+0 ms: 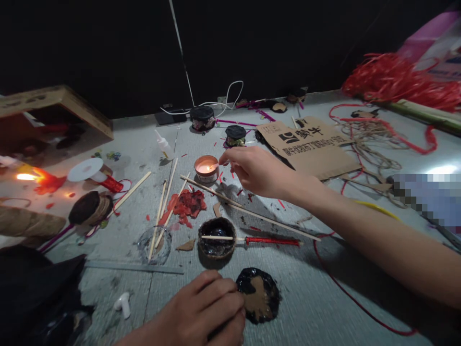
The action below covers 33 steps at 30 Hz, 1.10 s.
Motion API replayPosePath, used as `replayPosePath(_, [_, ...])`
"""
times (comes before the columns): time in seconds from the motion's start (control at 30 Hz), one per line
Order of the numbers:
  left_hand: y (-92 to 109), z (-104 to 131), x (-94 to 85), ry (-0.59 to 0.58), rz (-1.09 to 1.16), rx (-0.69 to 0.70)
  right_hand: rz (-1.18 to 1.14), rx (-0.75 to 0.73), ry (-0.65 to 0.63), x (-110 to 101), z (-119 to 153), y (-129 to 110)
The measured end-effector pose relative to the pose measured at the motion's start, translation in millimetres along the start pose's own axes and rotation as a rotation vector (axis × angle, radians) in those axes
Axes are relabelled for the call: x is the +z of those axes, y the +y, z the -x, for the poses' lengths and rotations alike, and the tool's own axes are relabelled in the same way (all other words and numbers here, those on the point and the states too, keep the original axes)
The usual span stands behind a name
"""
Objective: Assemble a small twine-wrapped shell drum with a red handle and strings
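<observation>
My right hand (252,168) is closed in a pinch over the rim of a small round candle tin (206,168), where a flame burns; a small pale stick tip shows at its fingertips. My left hand (216,307) lies low in the view with its fingers curled, its fingertips touching the left edge of a black, glossy disc (268,307) that has a brown patch in the middle. Whether it grips the disc is hidden. A dark round bowl (217,250) stands between the hands, with a pale stick across it and a red-wrapped stick (273,241) at its right.
Red wax (189,204) and wooden sticks (160,211) lie left of centre. Cardboard (317,149) and tangled string (378,139) are at the back right. At the left are a spool (85,169), a burning flame (27,177) and a cardboard box (86,110). A white earbud (123,305) sits lower left.
</observation>
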<state>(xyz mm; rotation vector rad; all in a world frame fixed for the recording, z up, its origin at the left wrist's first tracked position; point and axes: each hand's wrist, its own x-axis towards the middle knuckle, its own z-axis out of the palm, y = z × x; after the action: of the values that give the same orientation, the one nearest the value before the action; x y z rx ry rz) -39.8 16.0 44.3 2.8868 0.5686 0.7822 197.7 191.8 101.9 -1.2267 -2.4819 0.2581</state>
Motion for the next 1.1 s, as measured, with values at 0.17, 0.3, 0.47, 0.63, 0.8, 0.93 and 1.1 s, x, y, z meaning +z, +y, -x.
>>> replayPosePath(0.17, [1, -4, -4.9, -0.025, 0.007, -0.005, 0.005, 0.004, -0.001, 0, -1, 1])
replayPosePath(0.3, [3, -3, -6.9, 0.000, 0.024, -0.026, -0.006, 0.004, -0.008, 0, 0, 1])
replayPosePath(0.47, [3, -2, -7.7, -0.010, 0.043, -0.049, -0.013, 0.006, -0.008, 0, 0, 1])
replayPosePath(0.63, [3, -4, -9.3, -0.029, 0.036, -0.048, -0.018, 0.009, -0.004, 1, -1, 1])
replayPosePath(0.8, [4, -5, -10.8, -0.048, 0.017, -0.059, -0.032, 0.011, -0.002, -1, -1, 0])
replayPosePath(0.93, [3, -6, -12.1, -0.044, 0.007, -0.056, -0.051, 0.018, -0.009, -1, -1, 0])
replayPosePath(1.1, [2, -6, -12.9, -0.044, 0.018, -0.058, -0.061, 0.025, -0.013, 0, -1, 1])
